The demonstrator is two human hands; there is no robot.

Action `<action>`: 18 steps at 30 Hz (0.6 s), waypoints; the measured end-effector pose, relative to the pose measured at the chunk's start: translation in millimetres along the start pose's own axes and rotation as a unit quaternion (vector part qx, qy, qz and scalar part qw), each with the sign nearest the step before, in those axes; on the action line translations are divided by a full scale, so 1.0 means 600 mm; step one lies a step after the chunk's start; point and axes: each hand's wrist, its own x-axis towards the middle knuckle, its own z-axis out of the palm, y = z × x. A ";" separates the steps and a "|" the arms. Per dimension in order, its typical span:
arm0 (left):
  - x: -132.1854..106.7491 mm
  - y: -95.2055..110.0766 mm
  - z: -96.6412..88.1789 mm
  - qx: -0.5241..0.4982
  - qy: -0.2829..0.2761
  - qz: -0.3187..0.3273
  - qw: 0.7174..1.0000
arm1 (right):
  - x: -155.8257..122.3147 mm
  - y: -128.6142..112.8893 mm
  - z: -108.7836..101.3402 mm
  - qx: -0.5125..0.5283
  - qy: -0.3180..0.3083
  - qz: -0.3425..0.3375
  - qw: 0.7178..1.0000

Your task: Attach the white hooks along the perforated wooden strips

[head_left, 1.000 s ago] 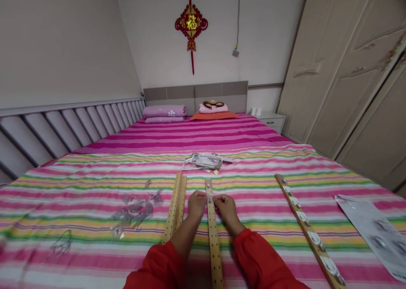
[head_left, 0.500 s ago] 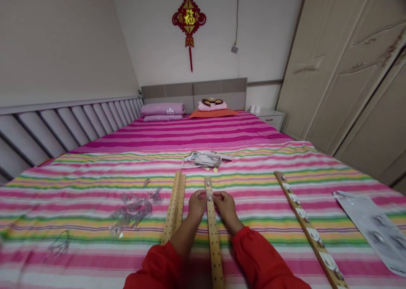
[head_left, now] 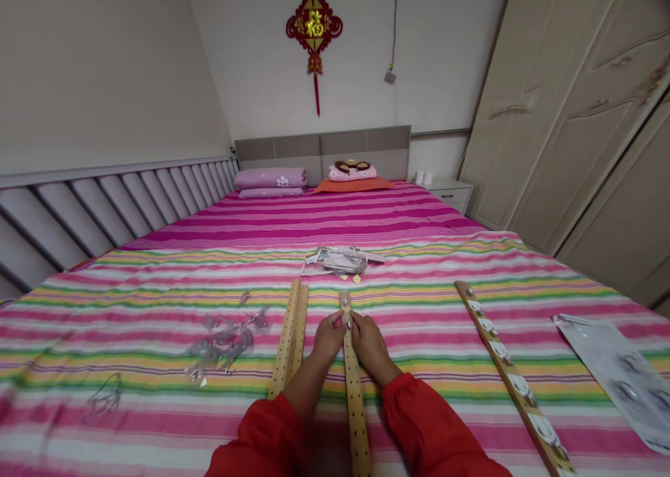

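Observation:
A narrow wooden strip with rows of dark holes lies lengthwise on the bed in front of me. Near its far end is a small clear hook with a metal prong. Just below that sits a second clear hook, pinched from both sides. My left hand has thumb and finger closed at its left edge. On the other side my right hand is closed at the right edge, fingertips nearly meeting the left ones. The fingers partly cover this hook.
Two more holed wooden strips lie to the left, beside a heap of clear hooks and a thin wire-like tangle. On the right are a strip bearing several white-backed hooks and a clear plastic package. Plastic packets lie beyond.
My fingertips have come closer together over the lower hook, covering more of it. The whole view has shifted slightly; the other things lie as before.

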 end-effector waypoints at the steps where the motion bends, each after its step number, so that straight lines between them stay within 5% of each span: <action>1: 0.000 0.001 0.000 0.000 -0.002 0.000 1.000 | -0.002 -0.004 -0.001 -0.001 -0.007 0.002 1.000; 5: -0.006 0.009 0.001 -0.006 -0.008 -0.005 1.000 | -0.006 -0.010 -0.007 0.041 -0.013 0.011 0.999; 11: -0.035 0.029 -0.015 -0.044 -0.044 -0.027 0.998 | -0.004 0.008 -0.019 0.262 0.011 0.062 0.963; 14: -0.060 0.037 -0.051 -0.061 -0.041 -0.038 0.997 | -0.011 0.014 -0.022 0.347 0.019 0.118 0.930; 18: -0.105 0.035 -0.137 -0.116 -0.005 -0.006 0.993 | -0.044 0.010 -0.030 0.425 0.046 0.164 0.889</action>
